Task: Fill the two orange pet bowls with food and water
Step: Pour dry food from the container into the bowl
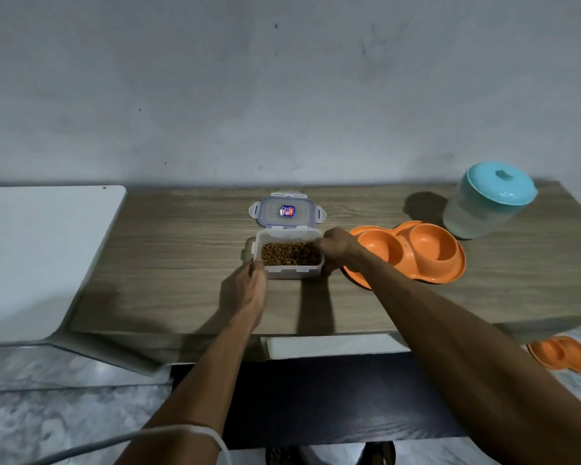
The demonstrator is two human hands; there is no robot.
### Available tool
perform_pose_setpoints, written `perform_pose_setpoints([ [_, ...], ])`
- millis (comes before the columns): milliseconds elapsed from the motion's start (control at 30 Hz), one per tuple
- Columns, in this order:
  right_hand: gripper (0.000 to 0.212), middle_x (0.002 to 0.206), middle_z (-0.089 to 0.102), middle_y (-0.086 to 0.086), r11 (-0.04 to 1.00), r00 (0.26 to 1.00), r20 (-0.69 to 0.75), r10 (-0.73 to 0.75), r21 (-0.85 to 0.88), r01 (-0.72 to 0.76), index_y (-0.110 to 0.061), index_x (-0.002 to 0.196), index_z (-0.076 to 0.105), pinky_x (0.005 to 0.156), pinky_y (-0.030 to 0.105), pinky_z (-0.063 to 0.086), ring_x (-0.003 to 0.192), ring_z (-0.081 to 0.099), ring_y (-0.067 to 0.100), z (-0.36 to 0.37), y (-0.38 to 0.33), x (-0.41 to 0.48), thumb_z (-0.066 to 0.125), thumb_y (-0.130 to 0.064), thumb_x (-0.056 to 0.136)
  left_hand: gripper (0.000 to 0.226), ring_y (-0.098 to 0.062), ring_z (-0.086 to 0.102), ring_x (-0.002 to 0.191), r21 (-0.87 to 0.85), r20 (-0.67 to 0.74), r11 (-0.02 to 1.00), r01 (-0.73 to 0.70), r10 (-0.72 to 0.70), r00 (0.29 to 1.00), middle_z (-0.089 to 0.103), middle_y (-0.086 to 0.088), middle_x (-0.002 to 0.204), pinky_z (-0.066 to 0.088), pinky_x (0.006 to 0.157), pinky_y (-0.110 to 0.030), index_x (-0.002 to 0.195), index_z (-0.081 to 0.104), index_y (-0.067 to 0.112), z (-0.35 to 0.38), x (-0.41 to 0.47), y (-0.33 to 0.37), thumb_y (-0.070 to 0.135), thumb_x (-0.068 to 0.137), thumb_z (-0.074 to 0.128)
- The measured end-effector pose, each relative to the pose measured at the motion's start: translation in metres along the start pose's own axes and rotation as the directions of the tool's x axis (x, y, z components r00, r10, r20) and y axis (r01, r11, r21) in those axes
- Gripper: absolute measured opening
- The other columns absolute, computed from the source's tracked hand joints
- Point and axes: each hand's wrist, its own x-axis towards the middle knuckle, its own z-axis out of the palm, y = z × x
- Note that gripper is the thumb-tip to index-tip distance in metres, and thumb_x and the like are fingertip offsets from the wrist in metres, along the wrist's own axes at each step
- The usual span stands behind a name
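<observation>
An open clear plastic container (291,271) holding brown dry pet food stands on the wooden table (182,263). Its lid (287,211) lies flat just behind it. My left hand (252,283) grips the container's left front corner. My right hand (337,248) holds its right side. An orange double pet bowl (426,255) sits right of the container, both wells empty, partly hidden by my right forearm. A translucent jug with a teal lid (487,203) stands at the back right.
A white surface (37,256) adjoins the table on the left. A second orange double bowl (564,354) lies on the floor at the lower right. A white cable (131,437) crosses my left forearm. The wall runs close behind the table.
</observation>
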Motion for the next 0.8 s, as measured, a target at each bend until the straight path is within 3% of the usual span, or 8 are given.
perform_pose_setpoints([
  [100,0.03,0.105,0.065,0.023,0.985,0.999,0.041,0.017,0.171,-0.024,0.002,0.111,0.06,0.073,0.054,0.061,0.087,0.069,0.044,-0.003,-0.001,-0.006,0.053,-0.02,0.094,0.043,-0.012,0.041,0.055,0.044,-0.018,0.999,0.012,-0.011,1.0,0.046,0.0,0.066,0.031,0.046,-0.023,0.101,0.061,0.008,0.0,-0.001,-0.001,0.04,0.104,0.034],
  [200,0.026,0.106,0.063,0.021,0.968,0.998,0.063,0.017,0.248,-0.033,-0.001,0.112,0.059,0.072,0.053,0.061,0.088,0.067,0.042,-0.019,0.001,-0.017,0.052,-0.018,0.093,0.044,-0.013,0.042,0.057,0.114,-0.065,0.993,-0.011,0.018,0.998,0.047,-0.003,0.069,0.029,0.048,-0.026,0.086,0.052,0.014,0.002,-0.008,0.002,0.044,0.105,0.026],
  [267,0.024,0.105,0.065,0.021,0.954,1.0,0.024,0.004,0.298,-0.011,-0.002,0.109,0.061,0.068,0.047,0.061,0.084,0.067,0.039,-0.039,0.004,-0.025,0.054,-0.017,0.092,0.049,-0.023,0.055,0.074,0.19,-0.054,0.981,-0.033,0.044,0.998,0.058,-0.014,0.09,0.033,0.058,-0.027,0.099,0.058,0.01,0.005,-0.017,0.007,0.041,0.106,0.021],
  [333,0.021,0.105,0.067,0.019,0.941,0.999,-0.03,-0.012,0.338,0.021,-0.003,0.106,0.062,0.069,0.044,0.058,0.081,0.067,0.037,-0.064,0.009,-0.034,0.056,-0.019,0.092,0.056,-0.032,0.057,0.11,0.271,-0.047,0.961,-0.062,0.078,0.996,0.059,-0.02,0.125,0.037,0.079,-0.031,0.123,0.059,0.003,0.013,-0.024,0.012,0.039,0.106,0.019],
  [467,0.011,0.099,0.066,0.013,0.91,0.988,-0.153,-0.022,0.406,0.083,-0.012,0.088,0.059,0.064,0.036,0.057,0.08,0.066,0.031,-0.117,0.024,-0.05,0.059,-0.022,0.094,0.041,-0.034,0.052,0.123,0.368,0.069,0.903,-0.22,0.21,0.975,0.057,-0.017,0.132,0.039,0.09,-0.035,0.131,0.054,0.008,0.052,-0.028,0.017,0.032,0.101,0.039],
  [600,0.022,0.104,0.069,0.015,0.914,0.963,-0.271,-0.007,0.388,0.116,-0.006,0.098,0.063,0.072,0.041,0.058,0.086,0.067,0.029,-0.156,0.049,-0.062,0.062,-0.028,0.094,0.04,-0.029,0.051,0.125,0.51,0.323,0.688,-0.516,0.402,0.857,0.055,-0.01,0.134,0.041,0.095,-0.035,0.13,0.055,0.015,0.092,-0.031,0.023,0.036,0.095,0.052],
  [700,0.015,0.094,0.067,0.01,0.923,0.928,-0.371,-0.01,0.355,0.152,-0.018,0.081,0.059,0.067,0.039,0.057,0.08,0.065,0.023,-0.171,0.064,-0.072,0.063,-0.026,0.093,0.05,-0.027,0.049,0.127,0.586,0.47,0.465,-0.664,0.472,0.746,0.054,-0.005,0.136,0.041,0.099,-0.037,0.133,0.051,0.018,0.114,-0.025,0.025,0.044,0.091,0.057],
  [800,0.024,0.084,0.063,0.0,0.935,0.885,-0.461,-0.065,0.282,0.215,-0.03,0.075,0.051,0.058,0.025,0.054,0.08,0.065,0.017,-0.176,0.076,-0.078,0.067,-0.023,0.092,0.066,-0.028,0.044,0.132,0.609,0.504,0.429,-0.667,0.44,0.743,0.049,-0.005,0.142,0.039,0.106,-0.047,0.141,0.042,0.021,0.132,-0.014,0.021,0.049,0.084,0.063],
])
